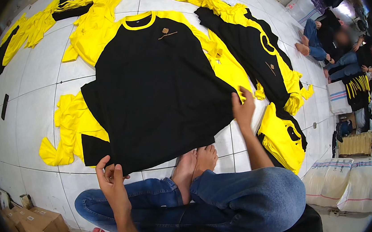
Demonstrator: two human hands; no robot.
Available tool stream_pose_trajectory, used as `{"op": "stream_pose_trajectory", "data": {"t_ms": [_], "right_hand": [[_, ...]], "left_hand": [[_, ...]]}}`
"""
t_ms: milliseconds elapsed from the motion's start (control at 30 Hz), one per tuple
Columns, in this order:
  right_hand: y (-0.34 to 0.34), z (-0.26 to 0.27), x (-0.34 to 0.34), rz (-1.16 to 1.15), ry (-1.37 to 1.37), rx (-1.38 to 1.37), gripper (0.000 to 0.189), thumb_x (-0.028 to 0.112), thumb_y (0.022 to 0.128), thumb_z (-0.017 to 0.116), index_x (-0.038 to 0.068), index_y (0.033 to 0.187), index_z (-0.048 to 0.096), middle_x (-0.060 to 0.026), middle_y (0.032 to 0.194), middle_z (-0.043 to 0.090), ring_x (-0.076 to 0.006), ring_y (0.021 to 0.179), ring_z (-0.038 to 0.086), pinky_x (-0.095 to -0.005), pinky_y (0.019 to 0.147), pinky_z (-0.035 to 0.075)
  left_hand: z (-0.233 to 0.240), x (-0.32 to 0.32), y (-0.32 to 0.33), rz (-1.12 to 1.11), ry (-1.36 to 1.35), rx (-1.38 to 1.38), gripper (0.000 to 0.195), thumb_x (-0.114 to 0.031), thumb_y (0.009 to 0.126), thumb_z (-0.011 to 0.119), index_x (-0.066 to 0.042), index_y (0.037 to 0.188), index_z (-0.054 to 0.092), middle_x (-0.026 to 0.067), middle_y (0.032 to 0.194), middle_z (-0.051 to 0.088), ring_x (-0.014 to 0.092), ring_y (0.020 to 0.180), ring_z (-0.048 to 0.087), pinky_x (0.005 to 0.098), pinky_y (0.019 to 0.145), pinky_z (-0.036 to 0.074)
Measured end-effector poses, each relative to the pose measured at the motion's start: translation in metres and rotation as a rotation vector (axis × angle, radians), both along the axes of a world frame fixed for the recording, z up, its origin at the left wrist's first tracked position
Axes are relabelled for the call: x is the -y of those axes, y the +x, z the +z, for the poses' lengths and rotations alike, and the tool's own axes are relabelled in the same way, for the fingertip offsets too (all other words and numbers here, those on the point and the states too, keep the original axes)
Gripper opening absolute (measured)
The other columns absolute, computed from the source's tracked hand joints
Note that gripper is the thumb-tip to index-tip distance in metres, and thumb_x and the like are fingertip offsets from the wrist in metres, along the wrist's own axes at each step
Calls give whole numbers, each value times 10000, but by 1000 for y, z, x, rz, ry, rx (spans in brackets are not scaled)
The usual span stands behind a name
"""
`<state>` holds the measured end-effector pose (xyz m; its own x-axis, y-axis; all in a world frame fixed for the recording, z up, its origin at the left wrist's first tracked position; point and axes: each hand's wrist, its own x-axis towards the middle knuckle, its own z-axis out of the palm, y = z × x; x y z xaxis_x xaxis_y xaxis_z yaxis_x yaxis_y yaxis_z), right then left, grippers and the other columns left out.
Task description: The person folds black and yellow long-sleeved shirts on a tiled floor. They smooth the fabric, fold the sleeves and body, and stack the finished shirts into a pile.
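A black long-sleeved shirt (157, 95) with yellow raglan sleeves and a yellow neckband is spread out before me, its collar away from me. A small gold emblem (165, 31) with lettering marks its chest. My left hand (113, 181) has the lower left hem corner at its thumb and fingertips, with the index finger raised. At the right end of the hem, my right hand (244, 108) holds the fabric edge between thumb and fingers. Beneath the shirt's left side, more yellow and black cloth (75, 116) sticks out.
Similar shirts (249, 42) lie to the right, and a folded one (282, 137) is near my right knee. Yellow garments (95, 10) lie at the far left. Two people (337, 44) sit at right, beyond white sacks (330, 182). Cardboard boxes (42, 227) stand at lower left.
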<state>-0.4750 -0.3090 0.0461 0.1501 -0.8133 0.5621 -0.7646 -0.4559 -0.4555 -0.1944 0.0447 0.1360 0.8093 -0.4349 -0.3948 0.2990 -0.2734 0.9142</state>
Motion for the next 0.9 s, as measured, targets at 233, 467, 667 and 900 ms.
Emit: {"op": "stream_pose_trajectory", "data": {"t_ms": [233,467,667,900], "right_hand": [[-96,-12,36,-13,899,-93,373,283,945,814,-70,1040,744,-154,959,774,-200,843,727,-314,723,550],[-83,26,36,-6,599,-295,297,235,825,859,-9,935,729,-173,828,752,-278,761,726,-389,726,550],[-18,110,16,381,1096,796,190,199,945,797,64,1040,703,16,881,694,-129,812,672,-353,743,576],[-47,26,-13,205,598,-339,249,171,816,850,16,694,697,-177,747,681,-348,785,677,-475,723,509]], "left_hand": [[-17,-4,2,-23,-32,-62,431,-189,1034,676,-87,1422,518,27,991,629,114,916,598,291,808,502],[-20,-8,9,-26,-64,-94,472,-208,1033,690,-95,1447,493,19,1009,623,111,938,596,298,823,501],[-17,-16,19,26,-12,-47,494,-218,1030,701,-102,1462,493,16,1018,608,108,969,591,310,838,502],[-22,-11,23,-24,-110,-95,504,-238,1029,711,-99,1463,496,2,1007,603,96,982,587,298,874,487]]}}
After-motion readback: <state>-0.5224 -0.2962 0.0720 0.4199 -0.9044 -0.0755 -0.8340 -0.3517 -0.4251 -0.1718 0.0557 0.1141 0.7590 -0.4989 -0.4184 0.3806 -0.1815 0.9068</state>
